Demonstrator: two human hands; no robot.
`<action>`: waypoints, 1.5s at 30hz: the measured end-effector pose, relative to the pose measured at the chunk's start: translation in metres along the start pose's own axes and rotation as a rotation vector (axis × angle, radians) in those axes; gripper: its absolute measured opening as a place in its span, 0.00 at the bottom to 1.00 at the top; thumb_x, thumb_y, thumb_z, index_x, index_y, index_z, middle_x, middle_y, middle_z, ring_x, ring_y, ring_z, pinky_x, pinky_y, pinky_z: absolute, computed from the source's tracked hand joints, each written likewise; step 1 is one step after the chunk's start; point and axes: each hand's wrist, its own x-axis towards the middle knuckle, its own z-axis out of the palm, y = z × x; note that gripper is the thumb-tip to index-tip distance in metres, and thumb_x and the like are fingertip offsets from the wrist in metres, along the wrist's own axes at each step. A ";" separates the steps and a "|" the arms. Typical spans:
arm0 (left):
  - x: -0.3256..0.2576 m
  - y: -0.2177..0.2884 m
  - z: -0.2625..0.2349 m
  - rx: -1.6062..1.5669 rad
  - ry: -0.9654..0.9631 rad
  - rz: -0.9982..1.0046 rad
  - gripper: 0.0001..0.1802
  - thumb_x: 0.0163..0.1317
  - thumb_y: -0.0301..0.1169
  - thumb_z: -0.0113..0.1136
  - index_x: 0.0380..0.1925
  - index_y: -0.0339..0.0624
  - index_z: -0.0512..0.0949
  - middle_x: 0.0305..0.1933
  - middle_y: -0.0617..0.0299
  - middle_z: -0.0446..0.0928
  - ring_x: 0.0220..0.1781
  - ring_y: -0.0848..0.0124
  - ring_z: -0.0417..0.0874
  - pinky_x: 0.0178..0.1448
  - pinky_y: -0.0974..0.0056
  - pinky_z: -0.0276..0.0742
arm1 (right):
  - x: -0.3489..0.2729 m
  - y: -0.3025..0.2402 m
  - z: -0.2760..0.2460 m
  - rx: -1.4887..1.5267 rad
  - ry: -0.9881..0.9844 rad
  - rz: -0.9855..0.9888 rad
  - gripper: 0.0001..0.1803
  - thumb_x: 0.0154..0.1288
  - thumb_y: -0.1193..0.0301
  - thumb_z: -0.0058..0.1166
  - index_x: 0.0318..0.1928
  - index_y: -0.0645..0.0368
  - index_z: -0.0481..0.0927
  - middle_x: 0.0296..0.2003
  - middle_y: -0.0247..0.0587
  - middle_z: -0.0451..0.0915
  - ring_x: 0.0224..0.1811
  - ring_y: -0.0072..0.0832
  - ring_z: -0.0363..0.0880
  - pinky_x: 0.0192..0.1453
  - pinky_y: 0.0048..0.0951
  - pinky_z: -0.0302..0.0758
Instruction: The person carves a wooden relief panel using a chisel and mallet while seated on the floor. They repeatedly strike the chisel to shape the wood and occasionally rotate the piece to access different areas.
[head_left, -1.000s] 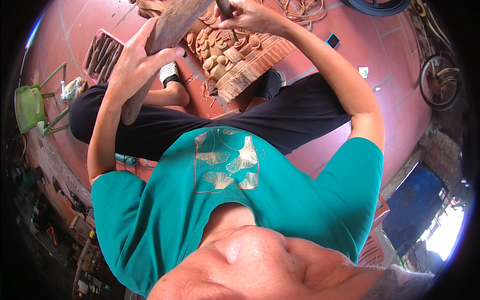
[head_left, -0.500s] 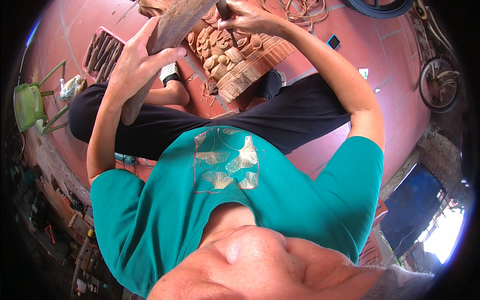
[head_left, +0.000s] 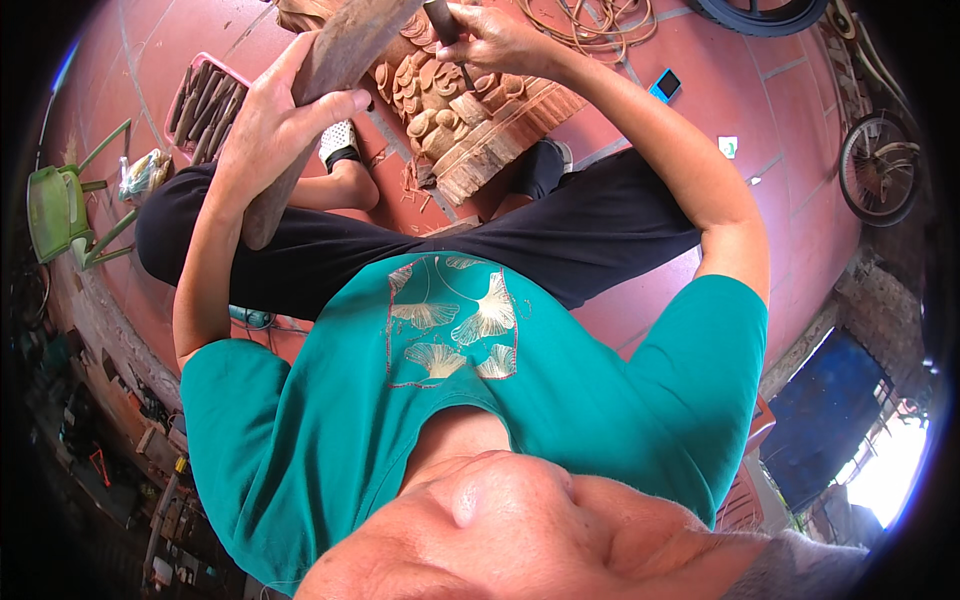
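My left hand (head_left: 272, 125) grips a long, worn wooden mallet (head_left: 345, 50) raised over my lap. My right hand (head_left: 497, 38) is closed around a dark-handled chisel (head_left: 448, 28). Its blade points down onto a carved wooden block (head_left: 470, 125) with leaf and scroll relief. The block lies on the red tiled floor between my feet. The mallet head is close beside the chisel's top, near the upper edge of the picture. My black trousers and teal shirt fill the middle.
A pink tray of several chisels (head_left: 205, 95) lies at the left, beside a green plastic chair (head_left: 60, 205). Coiled rope (head_left: 590, 20), a small blue device (head_left: 665, 85), a tyre (head_left: 760, 10) and a bicycle wheel (head_left: 880, 165) are to the right. Wood chips lie around the block.
My left hand and the mallet shifted slightly. My right hand stays on the chisel over the carving.
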 end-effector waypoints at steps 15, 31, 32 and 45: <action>-0.001 -0.003 0.002 -0.160 0.109 0.021 0.27 0.64 0.39 0.68 0.58 0.34 0.75 0.43 0.58 0.83 0.43 0.71 0.80 0.52 0.64 0.76 | -0.008 -0.038 -0.003 -0.206 0.026 -0.023 0.17 0.62 0.68 0.67 0.45 0.60 0.76 0.32 0.52 0.82 0.37 0.47 0.84 0.45 0.43 0.77; -0.001 -0.001 0.006 -0.132 0.108 -0.016 0.29 0.64 0.43 0.68 0.56 0.33 0.74 0.36 0.53 0.81 0.37 0.67 0.81 0.44 0.61 0.77 | -0.005 -0.043 -0.007 -0.172 -0.018 -0.023 0.17 0.62 0.66 0.67 0.44 0.62 0.75 0.30 0.53 0.81 0.37 0.49 0.84 0.43 0.45 0.75; 0.001 -0.008 0.009 -0.021 0.087 -0.001 0.29 0.64 0.44 0.68 0.54 0.33 0.74 0.35 0.50 0.81 0.35 0.65 0.82 0.43 0.59 0.78 | -0.005 -0.043 -0.011 -0.144 -0.056 -0.009 0.17 0.62 0.67 0.67 0.45 0.62 0.75 0.30 0.53 0.81 0.37 0.48 0.85 0.43 0.45 0.76; 0.000 -0.004 0.006 -0.023 0.012 -0.013 0.33 0.61 0.45 0.70 0.57 0.31 0.74 0.39 0.49 0.81 0.41 0.64 0.80 0.51 0.59 0.76 | -0.006 -0.048 -0.020 -0.273 -0.027 -0.096 0.17 0.57 0.70 0.72 0.42 0.63 0.80 0.33 0.53 0.84 0.39 0.46 0.86 0.44 0.43 0.78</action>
